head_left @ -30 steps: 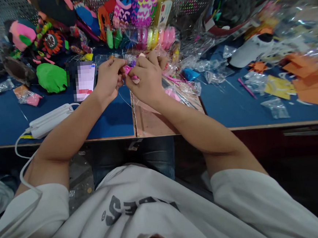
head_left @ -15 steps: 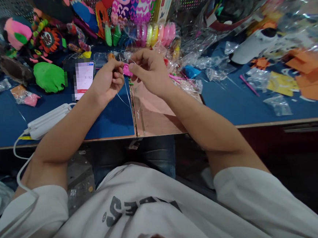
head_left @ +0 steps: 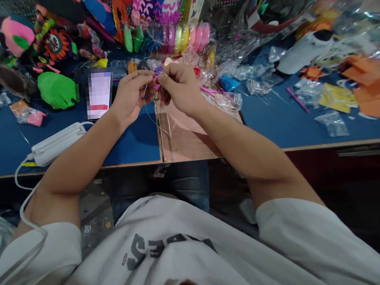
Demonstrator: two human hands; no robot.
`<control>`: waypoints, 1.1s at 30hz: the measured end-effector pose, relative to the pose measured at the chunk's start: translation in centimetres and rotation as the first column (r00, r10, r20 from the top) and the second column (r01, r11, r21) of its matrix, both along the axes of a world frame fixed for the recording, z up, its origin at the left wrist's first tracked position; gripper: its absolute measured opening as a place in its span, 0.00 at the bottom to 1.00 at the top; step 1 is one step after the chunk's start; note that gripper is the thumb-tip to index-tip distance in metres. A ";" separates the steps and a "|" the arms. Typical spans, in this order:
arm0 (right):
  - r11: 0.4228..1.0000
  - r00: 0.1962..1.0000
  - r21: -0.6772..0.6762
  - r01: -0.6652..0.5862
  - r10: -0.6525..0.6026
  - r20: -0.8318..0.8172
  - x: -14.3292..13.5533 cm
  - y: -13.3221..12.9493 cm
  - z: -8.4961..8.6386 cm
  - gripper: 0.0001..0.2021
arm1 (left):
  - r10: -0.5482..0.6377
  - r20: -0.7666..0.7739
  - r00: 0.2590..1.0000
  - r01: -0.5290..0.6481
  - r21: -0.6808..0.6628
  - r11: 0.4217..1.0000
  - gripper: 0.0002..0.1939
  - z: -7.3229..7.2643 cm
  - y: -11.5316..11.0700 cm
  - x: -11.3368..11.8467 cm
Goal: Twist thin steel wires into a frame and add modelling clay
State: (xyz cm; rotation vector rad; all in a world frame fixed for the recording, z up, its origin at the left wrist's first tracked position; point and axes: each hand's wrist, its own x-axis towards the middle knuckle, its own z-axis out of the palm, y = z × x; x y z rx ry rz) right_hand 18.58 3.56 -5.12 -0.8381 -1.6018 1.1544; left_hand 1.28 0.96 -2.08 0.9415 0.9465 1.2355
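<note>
Between the fingertips of both hands is a small pink piece [head_left: 157,81], with a bit of purple showing just above it. My left hand [head_left: 134,93] pinches it from the left, thumb and forefinger together. From the right, my right hand [head_left: 181,87] closes on it too, its fingers partly covering it. A thin pale thread [head_left: 152,118] loops down from the hands over the blue and wooden tabletop. The exact shape of the pink piece is too small and covered to make out.
Left of the hands lie a phone [head_left: 100,94], a white power bank [head_left: 58,143] with a cable and a green lump [head_left: 57,90]. Behind are coloured clay pieces [head_left: 186,37]. On the right are a white shoe-like form [head_left: 303,52], orange sheets [head_left: 374,86] and plastic wrappers [head_left: 332,124].
My left hand has shifted slightly right, and the hands are closer together. The pink piece has turned and is more covered; purple now shows above it. The thread hangs in a wider loop.
</note>
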 end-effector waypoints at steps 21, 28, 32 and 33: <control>0.985 0.997 -0.150 -0.079 0.082 0.015 -0.1 -1.9 1.2 0.29 | 0.039 -0.029 0.999 -0.035 0.141 0.989 0.07 -0.3 0.8 0.1; 0.987 0.994 -0.132 -0.095 0.100 0.032 0.1 -2.0 1.1 0.27 | 0.096 -0.087 0.992 -0.076 0.214 0.974 0.04 0.1 0.4 0.0; 0.984 0.992 -0.142 -0.107 0.114 0.044 0.2 -2.0 1.1 0.26 | 0.128 -0.103 0.986 -0.103 0.223 0.969 0.05 0.5 0.4 -0.1; 0.984 0.992 -0.141 -0.113 0.120 0.046 0.3 -2.0 1.1 0.25 | 0.145 -0.110 0.983 -0.118 0.220 0.968 0.06 0.5 0.4 -0.2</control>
